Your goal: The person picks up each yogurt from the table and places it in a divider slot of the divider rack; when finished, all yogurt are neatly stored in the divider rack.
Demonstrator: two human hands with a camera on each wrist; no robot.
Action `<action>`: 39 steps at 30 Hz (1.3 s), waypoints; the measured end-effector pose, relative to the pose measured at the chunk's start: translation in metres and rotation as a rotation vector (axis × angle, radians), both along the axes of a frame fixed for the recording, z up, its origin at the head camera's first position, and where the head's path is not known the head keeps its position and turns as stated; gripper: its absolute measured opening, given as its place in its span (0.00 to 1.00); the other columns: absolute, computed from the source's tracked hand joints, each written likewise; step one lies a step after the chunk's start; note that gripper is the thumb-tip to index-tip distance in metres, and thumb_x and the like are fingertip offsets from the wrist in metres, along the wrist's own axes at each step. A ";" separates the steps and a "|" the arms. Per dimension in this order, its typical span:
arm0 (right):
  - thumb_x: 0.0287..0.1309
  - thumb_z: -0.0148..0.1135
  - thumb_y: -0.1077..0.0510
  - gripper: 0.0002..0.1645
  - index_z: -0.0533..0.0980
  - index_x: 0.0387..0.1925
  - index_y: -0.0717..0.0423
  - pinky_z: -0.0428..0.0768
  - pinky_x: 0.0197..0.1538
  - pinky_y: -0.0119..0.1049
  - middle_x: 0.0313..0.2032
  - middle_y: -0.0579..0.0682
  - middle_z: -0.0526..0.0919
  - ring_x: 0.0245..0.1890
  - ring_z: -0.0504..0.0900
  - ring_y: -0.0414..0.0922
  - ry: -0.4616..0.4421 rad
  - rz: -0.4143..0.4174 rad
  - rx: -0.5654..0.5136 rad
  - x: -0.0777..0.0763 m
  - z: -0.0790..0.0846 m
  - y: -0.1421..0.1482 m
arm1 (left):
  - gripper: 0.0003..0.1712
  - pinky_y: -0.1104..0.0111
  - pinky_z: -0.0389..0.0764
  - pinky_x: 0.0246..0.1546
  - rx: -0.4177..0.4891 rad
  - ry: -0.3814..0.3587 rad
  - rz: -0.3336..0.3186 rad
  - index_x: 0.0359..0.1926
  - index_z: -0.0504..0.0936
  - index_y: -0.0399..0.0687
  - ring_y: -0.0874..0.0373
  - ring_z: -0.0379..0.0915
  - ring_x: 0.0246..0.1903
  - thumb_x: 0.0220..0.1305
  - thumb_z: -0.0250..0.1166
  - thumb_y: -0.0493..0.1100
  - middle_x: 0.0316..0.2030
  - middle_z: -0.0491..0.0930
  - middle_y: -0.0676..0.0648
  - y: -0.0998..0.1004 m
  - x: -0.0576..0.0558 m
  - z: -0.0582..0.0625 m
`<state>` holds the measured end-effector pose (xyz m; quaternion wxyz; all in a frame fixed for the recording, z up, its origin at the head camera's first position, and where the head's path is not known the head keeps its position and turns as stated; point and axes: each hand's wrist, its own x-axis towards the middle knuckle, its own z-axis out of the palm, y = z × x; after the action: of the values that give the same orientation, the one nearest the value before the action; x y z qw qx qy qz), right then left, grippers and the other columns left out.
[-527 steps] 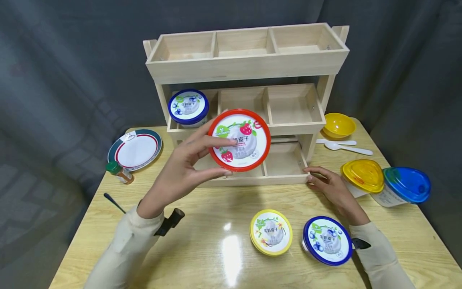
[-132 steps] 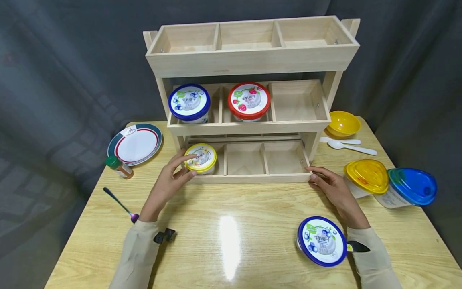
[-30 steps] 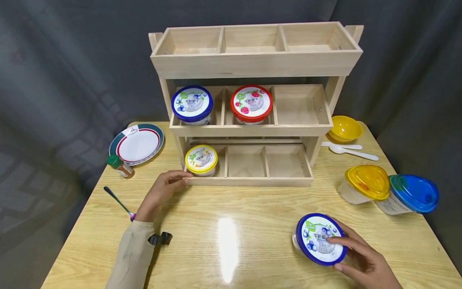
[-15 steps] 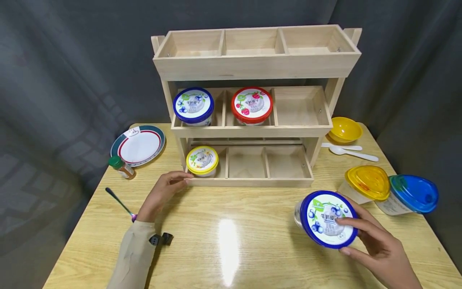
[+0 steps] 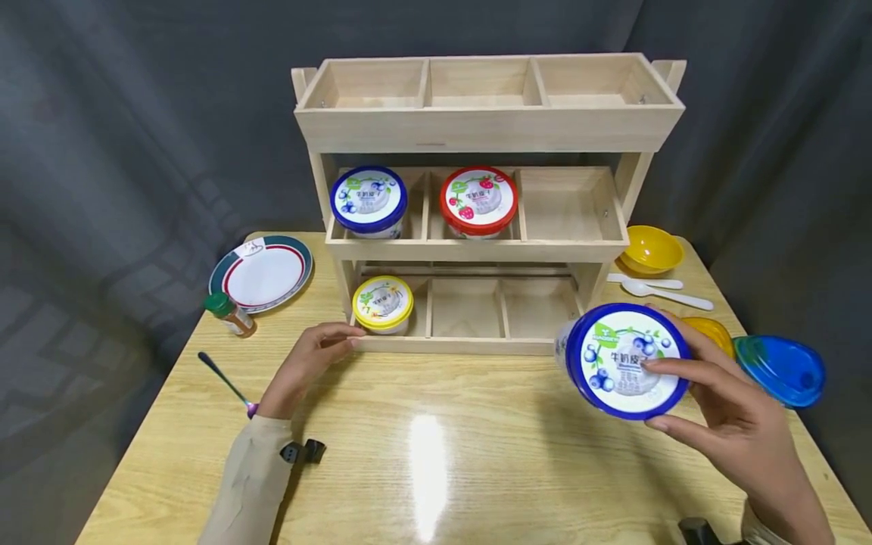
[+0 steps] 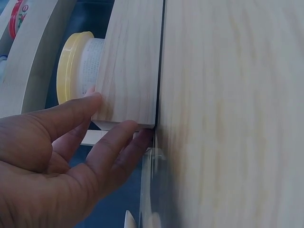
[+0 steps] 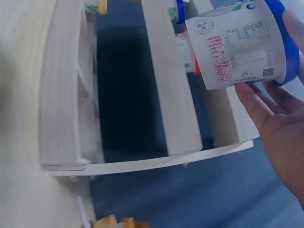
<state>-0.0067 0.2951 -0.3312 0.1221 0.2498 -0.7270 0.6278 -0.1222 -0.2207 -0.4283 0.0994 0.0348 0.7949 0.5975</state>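
My right hand grips a blue-lidded blueberry ice cream tub in the air, in front of the wooden shelf's lower right corner. The right wrist view shows the held tub's white printed side. At the lower left corner of the wooden shelf, my left hand holds the end of the front board between thumb and fingers. Just behind that board sits a yellow-lidded tub, in the bottom tier's left compartment. On the middle tier, another blue-lidded tub occupies the left compartment and a red-lidded strawberry tub the middle one.
A rimmed plate, a green-capped jar and a small spoon lie at left. At right are a yellow bowl, white plastic cutlery, and yellow-lidded and blue-lidded containers, partly behind the right hand.
Earlier, the left hand set the red-lidded and yellow-lidded tubs in the shelf, then released the latter. My right hand left the shelf corner, gripped the blue-lidded tub and raised it toward the shelf.
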 end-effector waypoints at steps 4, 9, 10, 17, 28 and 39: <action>0.58 0.80 0.65 0.33 0.76 0.55 0.88 0.75 0.66 0.30 0.79 0.69 0.64 0.75 0.67 0.53 0.092 0.031 -0.029 -0.015 0.013 -0.003 | 0.15 0.73 0.79 0.51 0.006 0.006 0.000 0.59 0.84 0.26 0.59 0.78 0.50 0.79 0.64 0.33 0.62 0.81 0.30 0.000 0.000 -0.001; 0.57 0.81 0.58 0.40 0.75 0.55 0.89 0.75 0.66 0.30 0.78 0.70 0.64 0.72 0.69 0.55 0.158 0.028 -0.037 -0.030 0.027 -0.005 | 0.15 0.73 0.79 0.52 0.008 0.010 -0.002 0.59 0.84 0.26 0.59 0.78 0.51 0.79 0.64 0.32 0.63 0.80 0.30 0.000 0.001 -0.002; 0.57 0.81 0.58 0.40 0.75 0.55 0.89 0.75 0.66 0.30 0.78 0.70 0.64 0.72 0.69 0.55 0.157 0.017 -0.039 -0.032 0.030 -0.005 | 0.15 0.73 0.78 0.52 0.007 0.009 -0.003 0.59 0.84 0.26 0.59 0.78 0.52 0.79 0.64 0.33 0.63 0.80 0.30 0.000 0.001 -0.001; 0.57 0.74 0.80 0.29 0.76 0.59 0.86 0.76 0.64 0.29 0.80 0.66 0.63 0.75 0.66 0.55 0.095 -0.091 -0.072 -0.050 0.049 -0.012 | 0.15 0.72 0.80 0.52 0.000 -0.019 0.007 0.60 0.85 0.28 0.58 0.76 0.52 0.80 0.63 0.34 0.62 0.81 0.32 0.000 0.001 0.001; 0.58 0.70 0.82 0.28 0.75 0.61 0.84 0.81 0.59 0.33 0.79 0.66 0.64 0.76 0.66 0.59 0.127 -0.087 -0.276 -0.082 0.051 -0.024 | 0.15 0.70 0.78 0.53 -0.029 -0.035 0.015 0.60 0.86 0.30 0.55 0.76 0.53 0.80 0.64 0.35 0.61 0.82 0.34 0.001 0.002 0.002; 0.61 0.63 0.85 0.28 0.77 0.63 0.78 0.77 0.66 0.31 0.80 0.61 0.64 0.78 0.66 0.58 0.165 -0.128 -0.225 -0.117 0.050 -0.028 | 0.15 0.67 0.79 0.54 -0.016 -0.023 0.015 0.59 0.86 0.30 0.56 0.77 0.52 0.79 0.65 0.36 0.60 0.84 0.35 0.000 0.002 0.001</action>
<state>-0.1236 0.2668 -0.2810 0.2485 0.2383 -0.6540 0.6736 -0.1202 -0.2203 -0.4276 0.1045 0.0212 0.7988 0.5921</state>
